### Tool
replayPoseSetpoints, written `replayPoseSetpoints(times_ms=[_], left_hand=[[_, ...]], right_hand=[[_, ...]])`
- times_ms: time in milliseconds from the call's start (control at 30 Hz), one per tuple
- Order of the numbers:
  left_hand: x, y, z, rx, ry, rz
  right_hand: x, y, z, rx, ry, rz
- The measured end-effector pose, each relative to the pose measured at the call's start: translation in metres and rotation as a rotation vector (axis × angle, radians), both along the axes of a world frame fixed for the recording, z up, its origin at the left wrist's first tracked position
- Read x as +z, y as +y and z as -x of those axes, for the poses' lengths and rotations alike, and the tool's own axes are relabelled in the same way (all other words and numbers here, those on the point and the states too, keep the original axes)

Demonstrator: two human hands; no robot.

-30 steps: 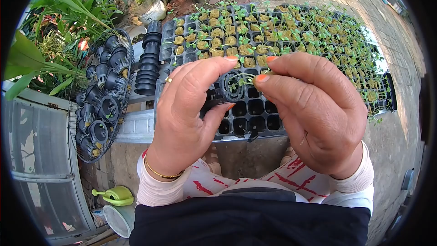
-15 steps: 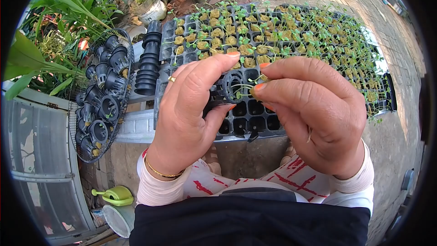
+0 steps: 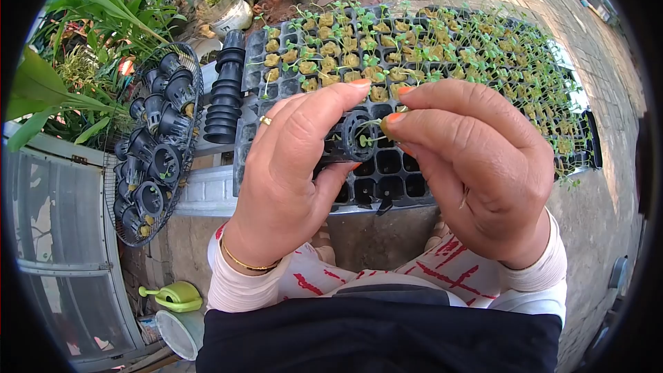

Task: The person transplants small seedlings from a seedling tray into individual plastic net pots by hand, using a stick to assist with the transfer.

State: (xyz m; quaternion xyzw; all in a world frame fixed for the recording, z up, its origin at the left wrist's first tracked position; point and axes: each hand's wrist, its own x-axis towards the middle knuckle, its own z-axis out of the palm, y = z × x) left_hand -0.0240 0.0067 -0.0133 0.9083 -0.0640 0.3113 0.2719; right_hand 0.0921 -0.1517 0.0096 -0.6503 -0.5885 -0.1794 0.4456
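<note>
My left hand (image 3: 290,145) is closed around a black net pot (image 3: 352,139), its slotted bottom turned toward my right hand. Between the thumb and fingertips of my right hand (image 3: 476,159) is a seedling (image 3: 368,139) with a thin pale stem and small green leaves. Its leafy end lies at the pot's slotted bottom; the root end is mostly hidden by my fingertips. Under both hands is a black seedling tray (image 3: 414,202), with vacant cells along the near edge and sprouting plugs farther back.
Left of the tray stands a stack of black net pots (image 3: 224,97). Beside it, a wire basket (image 3: 110,186) holds several more pots, some with seedlings. A green watering can (image 3: 176,297) is on the floor at lower left, and leafy plants (image 3: 90,21) crowd the upper left.
My right hand has moved slightly left, bringing the seedling's leaves closer into the pot's slotted bottom. The pot has turned a little in my left hand, showing its bottom more fully.
</note>
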Motion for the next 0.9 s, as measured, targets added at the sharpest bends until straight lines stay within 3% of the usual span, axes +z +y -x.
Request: replayPoseSetpoints(times_ms=[433,900], left_hand=[[-0.0003,-0.0003,-0.0006,0.012,-0.005,0.039],[0.0006,-0.0036,-0.0028,-0.035,-0.014,0.045]], right_hand=[[0.0003,-0.0007,0.0037,0.091,0.152,0.039],[-0.0036,0.0043,-0.0010,0.083,0.149,0.073]])
